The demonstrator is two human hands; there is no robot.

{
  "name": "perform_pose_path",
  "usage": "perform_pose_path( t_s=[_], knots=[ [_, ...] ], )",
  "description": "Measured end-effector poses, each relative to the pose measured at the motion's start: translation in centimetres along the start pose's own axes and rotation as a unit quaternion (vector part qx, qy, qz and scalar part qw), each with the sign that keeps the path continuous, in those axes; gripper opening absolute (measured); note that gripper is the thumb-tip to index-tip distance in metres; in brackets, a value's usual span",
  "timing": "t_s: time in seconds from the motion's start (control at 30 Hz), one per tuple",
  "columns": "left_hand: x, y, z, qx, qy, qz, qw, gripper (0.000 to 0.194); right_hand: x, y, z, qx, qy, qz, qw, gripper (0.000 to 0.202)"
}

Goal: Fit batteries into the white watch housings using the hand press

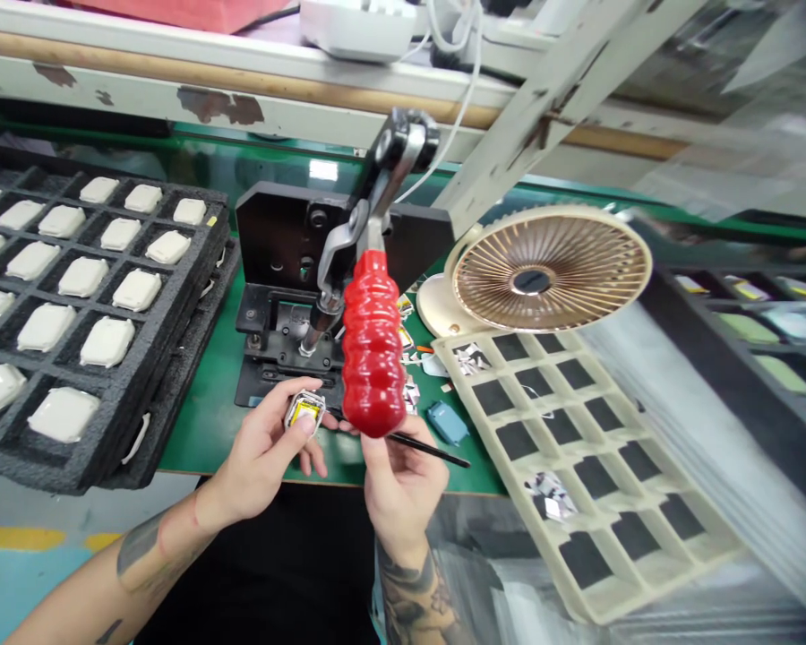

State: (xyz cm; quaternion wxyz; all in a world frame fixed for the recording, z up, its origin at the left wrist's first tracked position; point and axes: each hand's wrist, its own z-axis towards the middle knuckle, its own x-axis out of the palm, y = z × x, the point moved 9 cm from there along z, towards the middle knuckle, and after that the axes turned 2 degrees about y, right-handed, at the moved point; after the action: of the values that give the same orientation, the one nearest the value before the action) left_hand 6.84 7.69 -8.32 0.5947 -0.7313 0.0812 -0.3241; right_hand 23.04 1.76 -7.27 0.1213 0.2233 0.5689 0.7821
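My left hand (259,452) holds a small square housing (297,402) with a silvery rim and a yellow patch inside, its thumb pressed on the near edge. My right hand (403,488) has its fingers closed around a slim black stick-like tool (436,450), whose far end is hidden. Between me and part of that hand stands the red ribbed handle (374,349) of a toggle clamp. Behind both hands, the black press fixture (288,336) sits on the green bench; its metal plunger points down.
Black foam trays (154,358) with white square cases are stacked at left. A beige desk fan (551,269) stands right of the fixture. Before it lies a beige compartment tray (564,537) with small pieces in some cells. A blue-grey block (447,422) lies beside loose bits.
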Motion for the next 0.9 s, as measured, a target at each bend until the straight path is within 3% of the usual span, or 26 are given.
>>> perform_pose_path(
  t_s=[0.17,0.33,0.43,0.5,0.57,0.63,0.67,0.77,0.9],
  knots=[
    [-0.5,-0.3,0.1,0.009,-0.013,-0.049,0.999,0.039,0.0,1.3,-0.3,0.008,0.074,0.068,0.995,0.005],
    [-0.5,0.1,-0.1,0.008,-0.014,-0.008,1.0,0.035,-4.6,8.9,1.5,-0.075,0.091,0.104,0.988,0.011],
    [-0.2,0.2,-0.2,0.011,-0.012,0.025,1.0,0.041,-6.2,12.6,4.6,-0.117,0.11,0.027,0.987,0.017],
    [-0.2,0.2,-0.3,0.01,-0.024,0.043,0.999,0.045,-5.6,12.7,7.7,-0.123,0.097,-0.124,0.98,0.014],
    [-0.2,0.1,-0.5,0.012,-0.032,0.05,0.998,0.049,-4.0,11.9,11.1,-0.14,0.048,-0.308,0.94,0.01],
    [-0.2,0.0,-0.6,0.014,-0.034,0.049,0.998,0.052,-2.3,11.9,12.8,-0.215,-0.039,-0.383,0.898,0.013],
    [-0.2,-0.1,-0.7,0.014,-0.034,0.048,0.998,0.052,-1.2,11.5,13.0,-0.24,-0.043,-0.395,0.886,0.015],
    [-0.1,-0.2,-0.8,0.011,-0.033,0.048,0.998,0.047,0.3,9.9,10.8,-0.266,-0.009,-0.416,0.87,0.02],
    [-0.1,-0.3,-0.9,0.009,-0.033,0.059,0.998,0.036,-0.3,7.5,4.4,-0.257,0.074,-0.502,0.823,0.03]
  ],
)
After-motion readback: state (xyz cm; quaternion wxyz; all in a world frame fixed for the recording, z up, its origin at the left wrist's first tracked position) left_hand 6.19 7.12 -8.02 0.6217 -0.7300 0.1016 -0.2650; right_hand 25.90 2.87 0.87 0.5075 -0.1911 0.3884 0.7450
